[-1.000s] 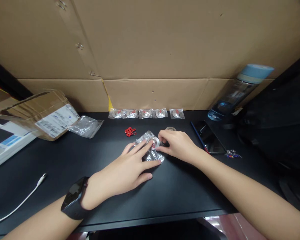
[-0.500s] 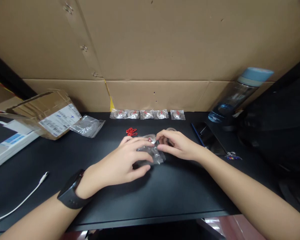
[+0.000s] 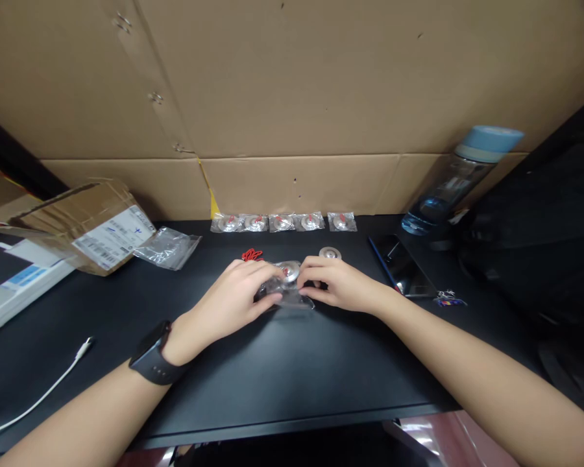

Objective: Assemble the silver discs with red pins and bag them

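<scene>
Has tan cardboard wall behind flat blk desk, w/ straight blk bar at desk's rear L, glossy reddish flr below desk's front R.

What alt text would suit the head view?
The left hand and right hand touch a clear plastic bag over a black table, with a silver disc between them. Behind, five bagged discs lie in a row along a cardboard wall.

The counter is black. The cords are bright red. The near bag is clear, and the near disc is silver with some red. The bottle lid is light blue. The box is brown.
</scene>
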Tool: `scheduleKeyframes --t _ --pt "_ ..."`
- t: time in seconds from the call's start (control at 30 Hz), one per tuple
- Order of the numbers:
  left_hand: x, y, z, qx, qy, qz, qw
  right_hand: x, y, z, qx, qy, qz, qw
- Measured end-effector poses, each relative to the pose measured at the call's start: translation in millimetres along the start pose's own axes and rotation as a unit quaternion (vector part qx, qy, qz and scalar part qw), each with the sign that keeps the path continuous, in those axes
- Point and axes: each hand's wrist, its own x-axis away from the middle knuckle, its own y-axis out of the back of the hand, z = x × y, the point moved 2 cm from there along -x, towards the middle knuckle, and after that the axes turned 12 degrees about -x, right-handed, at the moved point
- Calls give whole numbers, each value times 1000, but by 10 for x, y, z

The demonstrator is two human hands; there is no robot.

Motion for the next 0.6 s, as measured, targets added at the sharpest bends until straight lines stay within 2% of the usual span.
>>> scheduleKeyframes --t 0.13,0.27,0.47,0.6 --pt "-18 34 -1 30 46 -14 998 -8 60 27 3 -17 -32 999" --pt "-36 63 -16 53 101 -7 993 -15 96 13 -46 -73 -82 993" --pt "-26 -20 -12 154 214 16 965 -39 86 9 -49 -148 -101 983" --pt "-20 -45 -38 155 226 -4 962 -41 31 9 -20 -168 -116 979"
